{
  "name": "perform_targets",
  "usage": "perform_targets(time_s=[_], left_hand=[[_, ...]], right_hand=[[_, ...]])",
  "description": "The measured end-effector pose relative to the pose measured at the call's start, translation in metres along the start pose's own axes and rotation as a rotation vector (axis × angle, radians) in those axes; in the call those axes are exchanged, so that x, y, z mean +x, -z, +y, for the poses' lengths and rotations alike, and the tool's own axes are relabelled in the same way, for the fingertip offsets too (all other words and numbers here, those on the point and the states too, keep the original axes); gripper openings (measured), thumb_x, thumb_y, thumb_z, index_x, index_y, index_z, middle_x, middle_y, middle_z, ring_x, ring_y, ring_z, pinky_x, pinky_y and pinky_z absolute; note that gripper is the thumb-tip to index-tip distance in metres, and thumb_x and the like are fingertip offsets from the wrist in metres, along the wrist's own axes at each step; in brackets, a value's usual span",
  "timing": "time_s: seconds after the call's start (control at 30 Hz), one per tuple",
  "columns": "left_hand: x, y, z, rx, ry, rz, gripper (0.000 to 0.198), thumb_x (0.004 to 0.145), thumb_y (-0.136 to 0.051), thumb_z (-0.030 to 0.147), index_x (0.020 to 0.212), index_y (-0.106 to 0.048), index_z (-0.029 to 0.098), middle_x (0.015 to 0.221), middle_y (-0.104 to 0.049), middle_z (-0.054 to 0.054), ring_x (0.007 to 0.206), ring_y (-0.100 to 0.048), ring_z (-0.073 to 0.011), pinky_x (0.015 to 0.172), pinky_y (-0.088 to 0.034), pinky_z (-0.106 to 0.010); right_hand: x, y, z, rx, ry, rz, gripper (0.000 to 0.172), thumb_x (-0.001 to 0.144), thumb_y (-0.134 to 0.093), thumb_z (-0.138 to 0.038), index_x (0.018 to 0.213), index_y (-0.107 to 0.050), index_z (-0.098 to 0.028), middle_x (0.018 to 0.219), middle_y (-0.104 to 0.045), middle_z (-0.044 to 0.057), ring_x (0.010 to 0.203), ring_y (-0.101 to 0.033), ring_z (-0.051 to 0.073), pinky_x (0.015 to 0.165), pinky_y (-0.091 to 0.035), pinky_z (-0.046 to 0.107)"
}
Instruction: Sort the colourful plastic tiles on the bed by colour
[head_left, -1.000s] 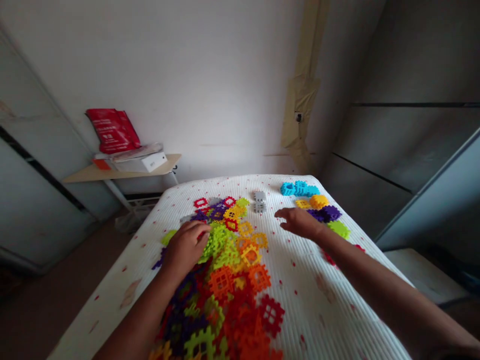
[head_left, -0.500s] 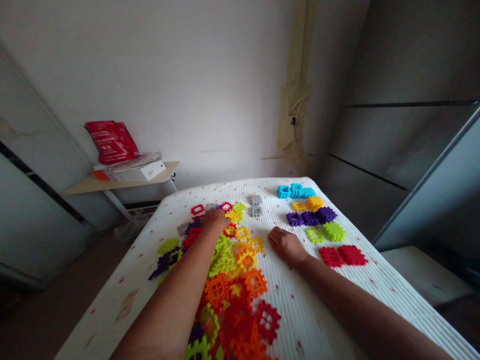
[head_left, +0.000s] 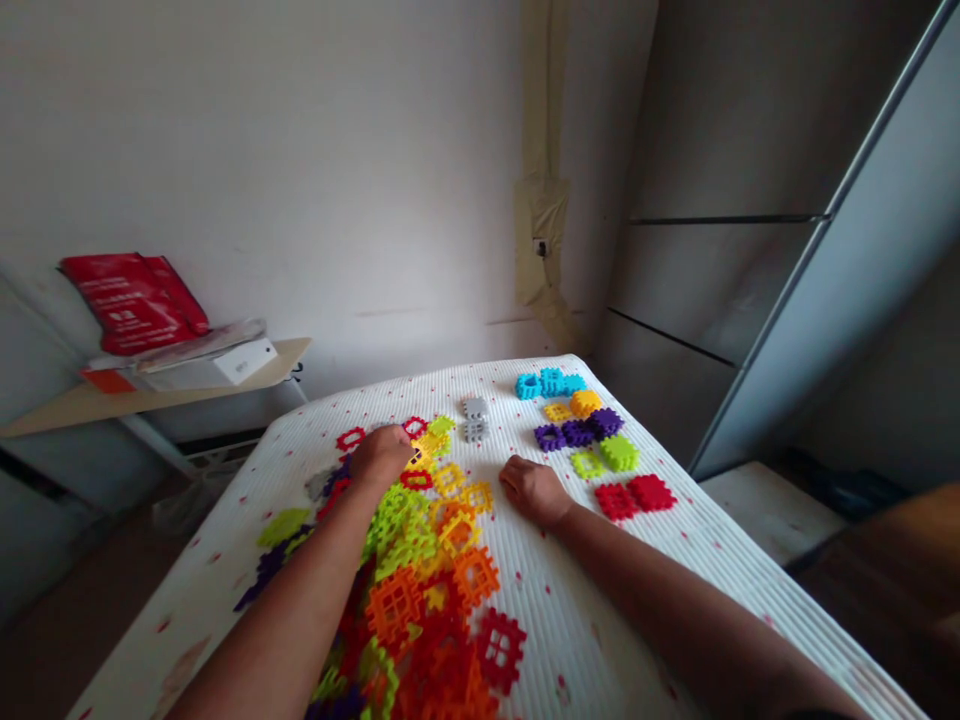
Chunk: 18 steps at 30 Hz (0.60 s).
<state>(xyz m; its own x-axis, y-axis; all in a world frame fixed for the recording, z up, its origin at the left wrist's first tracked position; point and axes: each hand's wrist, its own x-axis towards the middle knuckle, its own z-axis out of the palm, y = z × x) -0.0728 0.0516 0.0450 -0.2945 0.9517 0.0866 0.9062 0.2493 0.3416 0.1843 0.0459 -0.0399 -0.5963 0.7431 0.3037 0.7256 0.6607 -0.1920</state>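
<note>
A loose pile of colourful plastic grid tiles (head_left: 420,560) lies on a white ribbed mattress (head_left: 615,610). My left hand (head_left: 379,455) rests on the far end of the pile with its fingers curled down among red and yellow tiles; whether it grips one is hidden. My right hand (head_left: 532,490) lies on the mattress as a loose fist just right of the pile, with nothing seen in it. To its right sit sorted groups: cyan tiles (head_left: 551,383), yellow-orange tiles (head_left: 574,405), purple tiles (head_left: 577,432), green tiles (head_left: 607,458) and red tiles (head_left: 634,495). A grey stack (head_left: 475,420) stands beyond both hands.
A low wooden shelf (head_left: 67,405) at the left holds a red bag (head_left: 131,300) and a white box (head_left: 225,365). A grey sliding panel (head_left: 825,270) stands to the right of the mattress. The wall is close behind the mattress's far edge.
My left hand reached out to the pile's far end, then drew back slightly. My right hand pulled back from the sorted groups and closed into a fist. The view swung right.
</note>
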Motion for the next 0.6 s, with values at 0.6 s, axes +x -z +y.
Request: perform_targets(time_s=[0.6], left_hand=[[-0.110,-0.014,-0.031,-0.331,-0.697,0.444,0.017,0.073,-0.047,0.003,0.069,-0.050,0.020,0.085,-0.058,-0.004,0.087,-0.058,-0.0155,0.080,-0.048,-0.030]], right_hand=[[-0.001,0.006,-0.001,0.177,-0.061,0.033,0.018,0.082,-0.046,-0.013,0.081,-0.063,-0.017,0.087,-0.062,0.005,0.077,-0.058,0.013,0.068,-0.041,0.022]])
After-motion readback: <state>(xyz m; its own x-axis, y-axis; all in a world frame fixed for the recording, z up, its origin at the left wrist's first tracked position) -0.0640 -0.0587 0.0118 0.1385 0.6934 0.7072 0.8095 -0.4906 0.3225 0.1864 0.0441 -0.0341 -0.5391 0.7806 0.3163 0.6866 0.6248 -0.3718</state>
